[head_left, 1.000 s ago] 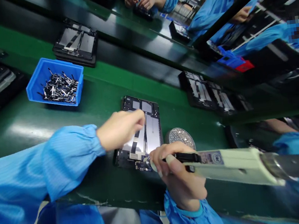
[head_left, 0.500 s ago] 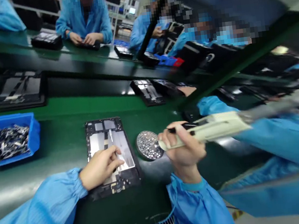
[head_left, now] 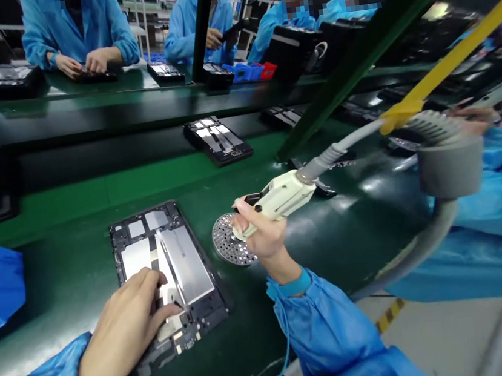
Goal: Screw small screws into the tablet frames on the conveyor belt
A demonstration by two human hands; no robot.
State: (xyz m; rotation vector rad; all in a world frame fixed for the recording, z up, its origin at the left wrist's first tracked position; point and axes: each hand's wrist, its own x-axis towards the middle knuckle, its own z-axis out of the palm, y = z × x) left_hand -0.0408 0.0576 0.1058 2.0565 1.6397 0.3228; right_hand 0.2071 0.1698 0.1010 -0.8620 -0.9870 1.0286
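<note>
An opened tablet (head_left: 189, 262) lies on the green bench, its silver battery panels, strips and dark circuit parts showing. My left hand (head_left: 124, 325) rests over its lower left side, thumb and bent forefinger apart; the other fingers are partly hidden. My right hand (head_left: 263, 235) is wrapped round a cream electric screwdriver (head_left: 286, 193) with a grey cable at its rear. The driver's front end points down at a round metal disc full of holes (head_left: 228, 248), right of the tablet. My hand covers part of the disc, and the driver's tip is hidden.
A blue bin (head_left: 9, 285) of small parts stands at left. Another opened tablet (head_left: 218, 140) lies beyond mine. A green post (head_left: 336, 98) slants across, and a grey hose (head_left: 442, 237) hangs at right. Co-workers in blue sleeves (head_left: 115, 34) work across the bench and at right.
My view has swung right, so the bench things sit further left. My left hand's thumb and forefinger are wider apart over the tablet. The right hand keeps the screwdriver by the disc.
</note>
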